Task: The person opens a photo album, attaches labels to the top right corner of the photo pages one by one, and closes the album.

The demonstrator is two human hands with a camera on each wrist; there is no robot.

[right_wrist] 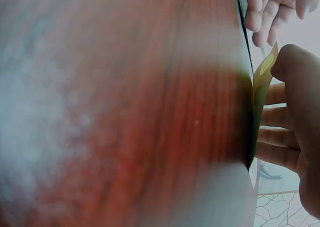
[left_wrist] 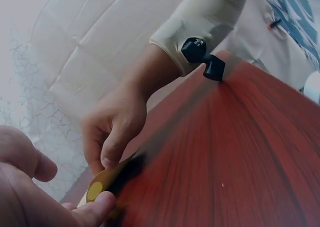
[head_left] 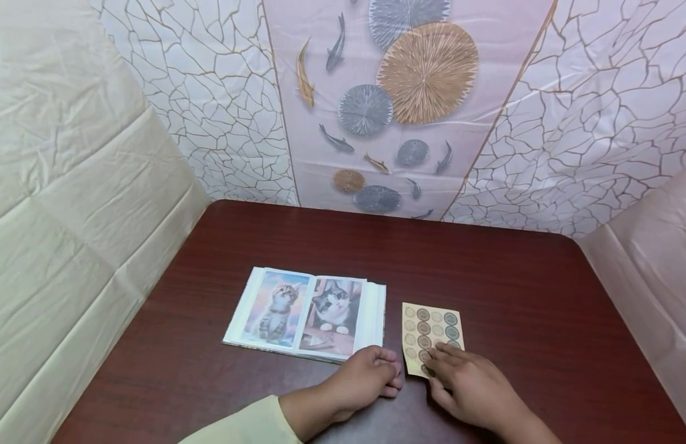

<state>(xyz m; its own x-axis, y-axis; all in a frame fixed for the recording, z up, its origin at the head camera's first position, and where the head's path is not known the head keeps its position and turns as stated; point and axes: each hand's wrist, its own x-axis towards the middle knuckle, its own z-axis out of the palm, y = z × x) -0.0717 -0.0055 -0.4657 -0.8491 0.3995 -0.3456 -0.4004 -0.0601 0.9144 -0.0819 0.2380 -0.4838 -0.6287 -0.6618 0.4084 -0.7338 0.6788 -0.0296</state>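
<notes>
My right hand [head_left: 476, 385] is over the near edge of a cream sheet of round stickers [head_left: 432, 320], pinching that edge between thumb and fingers. The near part of the sheet [right_wrist: 261, 87] tilts up from the tabletop, with dark shadow beneath. Rows of pale, brown and grey-green stickers show beyond the fingertips. Loosely bent and holding nothing, my left hand [head_left: 367, 376] lies between the sheet and the near right corner of an open photo album [head_left: 373, 314]. In the left wrist view its thumb [left_wrist: 102, 203] overlaps the sheet.
Two cat pictures show in the album: a tabby kitten [head_left: 279, 308] and a black-and-white cat [head_left: 334, 308]. The dark red table [head_left: 515, 277] reaches back to a patterned cloth backdrop [head_left: 365, 148]. Pale cloth [head_left: 71, 185] hangs along the left side.
</notes>
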